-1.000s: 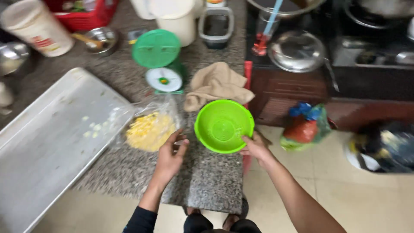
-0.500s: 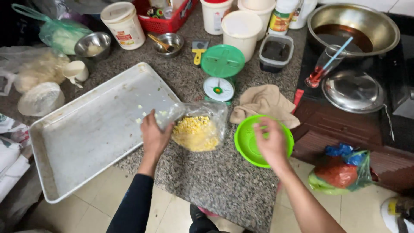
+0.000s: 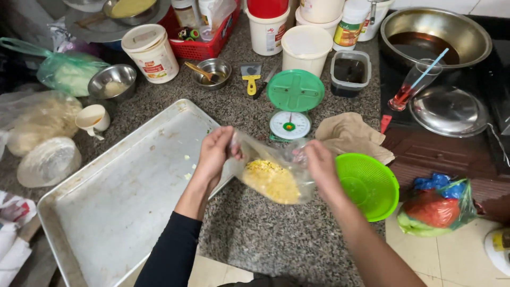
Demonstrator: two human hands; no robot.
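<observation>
- Clear plastic bag of yellow kernels (image 3: 271, 178) is held up between both hands, above the granite counter (image 3: 265, 239).
- Left hand (image 3: 215, 151) is pinched on the bag's top edge; right hand (image 3: 319, 162) is clamped on the opposite edge.
- Bag judged soft, floppy, fairly light, film likely slippery; load sags to the bottom.
- Best taken by the film at the mouth, not the belly.
- Metal baking tray (image 3: 106, 212) lies left of left hand.
- Green colander (image 3: 369, 183) sits just right of right hand.
- Green kitchen scale (image 3: 292, 106) stands beyond the hands.

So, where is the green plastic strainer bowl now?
The green plastic strainer bowl sits on the counter's right edge, just right of the right hand, below the beige cloth.
</observation>
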